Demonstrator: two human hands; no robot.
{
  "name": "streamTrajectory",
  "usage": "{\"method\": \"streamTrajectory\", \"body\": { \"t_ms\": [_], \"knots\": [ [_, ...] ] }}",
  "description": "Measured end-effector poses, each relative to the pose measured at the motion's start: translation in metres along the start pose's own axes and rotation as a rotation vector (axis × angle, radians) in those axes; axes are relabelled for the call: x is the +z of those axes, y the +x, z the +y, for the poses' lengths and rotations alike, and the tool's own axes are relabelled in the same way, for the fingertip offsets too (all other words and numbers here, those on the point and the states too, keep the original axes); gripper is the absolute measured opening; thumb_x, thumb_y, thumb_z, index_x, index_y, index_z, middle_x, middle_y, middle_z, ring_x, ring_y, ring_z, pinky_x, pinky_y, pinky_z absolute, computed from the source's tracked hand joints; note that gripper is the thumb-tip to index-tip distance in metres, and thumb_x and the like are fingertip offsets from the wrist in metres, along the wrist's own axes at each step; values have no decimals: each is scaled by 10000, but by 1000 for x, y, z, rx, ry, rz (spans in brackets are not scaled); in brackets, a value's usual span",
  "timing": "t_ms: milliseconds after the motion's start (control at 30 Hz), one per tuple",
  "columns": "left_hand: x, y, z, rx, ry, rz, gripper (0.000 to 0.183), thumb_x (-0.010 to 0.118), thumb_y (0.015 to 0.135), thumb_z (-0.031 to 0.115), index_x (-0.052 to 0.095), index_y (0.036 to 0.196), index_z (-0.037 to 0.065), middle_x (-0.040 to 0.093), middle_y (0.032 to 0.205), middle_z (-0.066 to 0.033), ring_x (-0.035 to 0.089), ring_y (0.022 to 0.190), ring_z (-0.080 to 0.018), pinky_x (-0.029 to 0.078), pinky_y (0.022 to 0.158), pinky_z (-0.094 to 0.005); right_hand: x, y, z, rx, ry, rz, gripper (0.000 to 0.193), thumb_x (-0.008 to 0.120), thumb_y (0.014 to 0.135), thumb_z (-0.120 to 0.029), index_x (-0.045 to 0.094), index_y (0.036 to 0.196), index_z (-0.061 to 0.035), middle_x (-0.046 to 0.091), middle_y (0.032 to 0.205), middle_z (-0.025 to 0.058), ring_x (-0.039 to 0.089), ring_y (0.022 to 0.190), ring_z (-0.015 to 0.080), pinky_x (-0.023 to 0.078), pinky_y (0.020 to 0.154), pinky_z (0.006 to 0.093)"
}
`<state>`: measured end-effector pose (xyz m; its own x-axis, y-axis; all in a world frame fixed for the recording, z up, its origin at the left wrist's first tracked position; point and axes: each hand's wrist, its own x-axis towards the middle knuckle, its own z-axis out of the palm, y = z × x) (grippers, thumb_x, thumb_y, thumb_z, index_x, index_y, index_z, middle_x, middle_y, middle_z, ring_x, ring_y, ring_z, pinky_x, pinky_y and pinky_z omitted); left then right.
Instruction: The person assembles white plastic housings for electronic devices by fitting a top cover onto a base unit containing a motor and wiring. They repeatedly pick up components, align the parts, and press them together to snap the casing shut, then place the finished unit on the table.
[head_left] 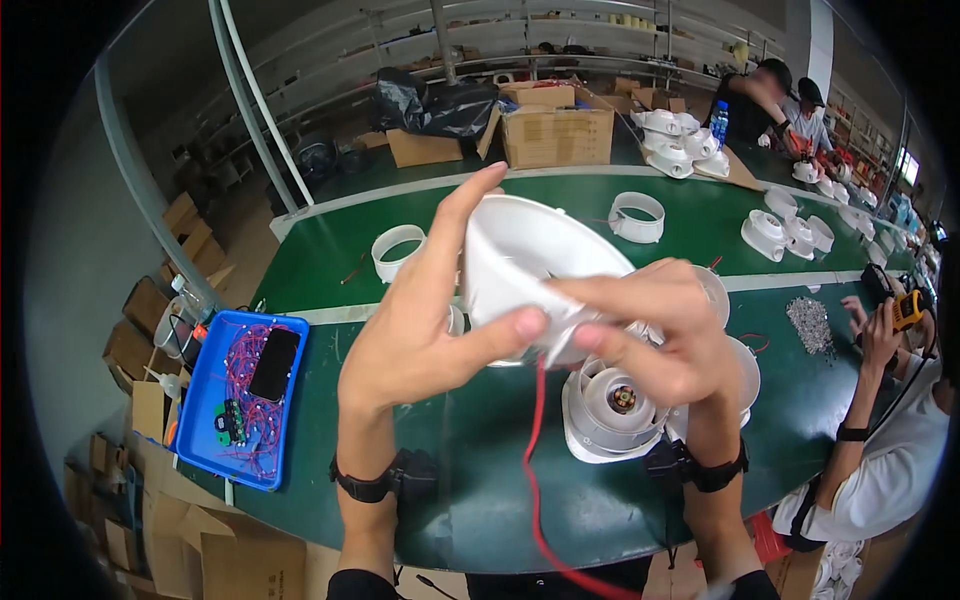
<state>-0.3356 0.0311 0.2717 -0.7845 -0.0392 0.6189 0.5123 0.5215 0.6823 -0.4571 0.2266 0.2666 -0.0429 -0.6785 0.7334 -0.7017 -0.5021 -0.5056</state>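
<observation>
Above the green table, both my hands hold a white plastic housing (550,235), tilted with its wide opening facing up. My left hand (415,320) grips its left side, with the thumb across the front. My right hand (660,335) pinches its lower right edge between thumb and fingers. A red wire (533,450) hangs from the bottom of the housing and runs down past the table's front edge. Beneath my right hand stands a round white fan base (605,425) with a copper-coloured motor core in its middle. My fingers partly hide the housing's inside.
A blue tray (185,440) of red wires, green circuit boards and a black slab sits at the left. White rings (638,218) stand on the far table part. To the right lie a pile of small metal parts (810,325) and a co-worker's hand with a yellow tool (908,311).
</observation>
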Motion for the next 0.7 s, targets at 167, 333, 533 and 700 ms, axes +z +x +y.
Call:
{"method": "streamTrajectory", "body": {
  "t_ms": [167, 333, 533, 700],
  "knots": [
    [6, 7, -26, 47, -216, 66, 1252, 898, 581, 477, 203, 1519, 27, 398, 1456, -235, 441, 1342, -349, 385, 1093, -487, 21, 6, 8, -134, -200, 43, 392, 712, 696, 1, 725, 1087, 28, 607, 579, 124, 608, 481, 249, 451, 477, 326],
    [15, 15, -29, 69, -348, 150, 1273, 924, 503, 541, 271, 1472, 36, 367, 1475, -290, 447, 1341, -385, 408, 1076, -526, 14, 3, 6, -94, -308, -28, 365, 735, 742, -51, 729, 1105, -84, 602, 576, 108, 594, 495, 287, 447, 477, 367],
    [7, 15, -45, 327, -247, 76, 957, 977, 483, 282, 465, 1264, 75, 381, 1468, -252, 428, 1347, -329, 393, 1071, -468, 3, 2, 12, -73, -221, -174, 397, 718, 729, -70, 701, 1116, 16, 678, 752, 175, 675, 667, 315, 518, 605, 359],
    [29, 15, -27, 537, 243, 85, 988, 984, 493, 229, 441, 1304, 76, 350, 1468, -321, 460, 1329, -386, 405, 1074, -475, -4, 2, 4, 48, 12, -168, 572, 707, 748, -273, 629, 1161, 115, 710, 978, 224, 718, 865, 328, 546, 775, 356]
  ]
}}
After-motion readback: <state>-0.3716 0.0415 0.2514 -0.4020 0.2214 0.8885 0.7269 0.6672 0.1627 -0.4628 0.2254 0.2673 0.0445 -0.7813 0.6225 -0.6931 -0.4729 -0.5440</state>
